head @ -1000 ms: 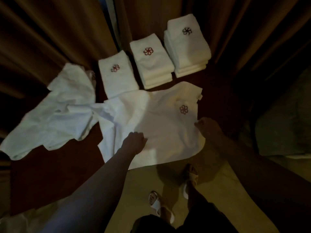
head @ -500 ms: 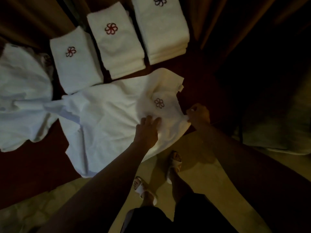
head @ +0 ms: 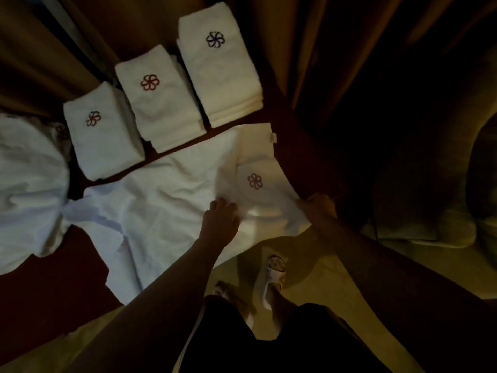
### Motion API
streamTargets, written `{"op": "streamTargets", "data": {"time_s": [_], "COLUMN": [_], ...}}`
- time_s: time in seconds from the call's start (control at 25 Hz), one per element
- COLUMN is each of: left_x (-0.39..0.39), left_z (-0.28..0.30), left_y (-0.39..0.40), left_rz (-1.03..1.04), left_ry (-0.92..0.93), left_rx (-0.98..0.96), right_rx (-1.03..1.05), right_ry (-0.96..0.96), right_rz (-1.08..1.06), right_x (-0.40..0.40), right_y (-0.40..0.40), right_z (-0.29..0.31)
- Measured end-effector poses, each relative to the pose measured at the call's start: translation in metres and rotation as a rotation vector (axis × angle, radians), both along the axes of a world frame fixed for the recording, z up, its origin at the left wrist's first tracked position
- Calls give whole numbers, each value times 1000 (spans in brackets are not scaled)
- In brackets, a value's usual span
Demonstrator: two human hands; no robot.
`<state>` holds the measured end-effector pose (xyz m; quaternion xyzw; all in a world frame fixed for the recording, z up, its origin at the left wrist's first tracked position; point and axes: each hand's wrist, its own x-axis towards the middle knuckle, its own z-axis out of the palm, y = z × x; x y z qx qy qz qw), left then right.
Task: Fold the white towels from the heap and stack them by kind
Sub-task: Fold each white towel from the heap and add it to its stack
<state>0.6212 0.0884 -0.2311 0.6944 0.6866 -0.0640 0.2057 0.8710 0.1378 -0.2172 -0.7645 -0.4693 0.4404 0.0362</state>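
Three folded white towel stacks (head: 161, 100) behind spread white flower-embroidered towel (head: 166, 200) | left hand (head: 222, 222) flat on it | right hand (head: 320, 208) pinches its edge

This looks like a hotel room: heavy brown curtains (head: 309, 49) hang behind a dark red surface (head: 53, 278), and the folded white towels (head: 161, 103) carry the same embroidered flower logo (head: 150, 82).

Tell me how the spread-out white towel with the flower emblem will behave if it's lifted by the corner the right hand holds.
The spread towel is probably floppy: it lies wrinkled and follows the surface. Lifted at the right hand, it would likely sag and drag its far edge. Its near edge already overhangs toward the floor, so it may slide off unless the left hand keeps contact.
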Motion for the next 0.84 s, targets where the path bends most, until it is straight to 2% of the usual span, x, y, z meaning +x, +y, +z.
{"op": "streamTargets", "data": {"time_s": [0.12,0.24,0.36,0.48,0.56,0.72,0.84], "left_x": [0,5,2,-4,-5,-13,-25], "left_z": [-3,-5,-4,-3,-2,-5,-18], "left_y": [10,17,22,26,29,54,69], "left_rz": [-26,-49,-53,-90,-133,-18,50], "left_ry": [-9,8,-8,-31,-68,-21,26], "left_rx": [48,-59,-99,-94,-39,87,-37], "right_rx": [9,7,78,-99,-91,261,468], "right_ry": [45,10,-111,-303,-324,-266,-268], "right_rz": [-7,56,-44,74,92,29,253], "right_x": [-6,-13,-8,0,-4,-32,-64], "right_y": [13,26,28,24,32,73,96], "right_z": [-12,-20,-19,-23,-25,-23,-17]}}
